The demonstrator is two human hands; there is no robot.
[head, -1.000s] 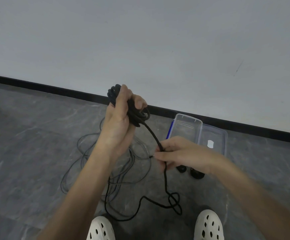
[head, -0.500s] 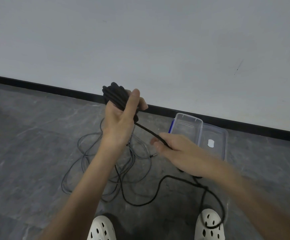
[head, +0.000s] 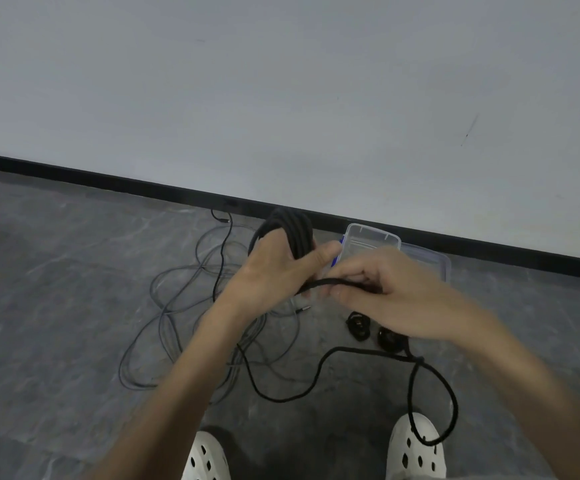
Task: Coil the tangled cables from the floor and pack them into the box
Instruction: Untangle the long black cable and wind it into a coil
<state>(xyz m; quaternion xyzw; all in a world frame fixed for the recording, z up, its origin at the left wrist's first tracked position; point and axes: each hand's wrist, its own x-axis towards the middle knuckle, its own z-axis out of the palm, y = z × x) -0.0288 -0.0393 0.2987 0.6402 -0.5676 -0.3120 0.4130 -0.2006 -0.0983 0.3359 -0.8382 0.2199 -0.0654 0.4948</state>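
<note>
Closing in from the lower right, the right hand (head: pixel 385 292) is now meeting the left hand (head: pixel 274 271), where half a second ago a taut strand was separating them. Seen from the head camera, the left hand is gripping a thick coil (head: pixel 292 226) of black cable (head: pixel 319 283), fingers curled round the loops, while the right hand is pinching the free strand between thumb and fingertips. Slack is trailing across the floor (head: pixel 56 306) and looping over the right shoe (head: pixel 416 445). A tangle of grey cables (head: pixel 177 306) is lying on the floor beyond the left arm, untouched. The clear box (head: pixel 371 239) is standing open by the wall (head: pixel 281 81), just behind the hands, with two small dark bundles (head: pixel 358 325) lying on the floor before it. The person appears to be laying another turn onto the coil; next, the left hand likely needs to trap that turn while the right hand is sliding back along the slack. Packing into the box is not yet beginning.
</note>
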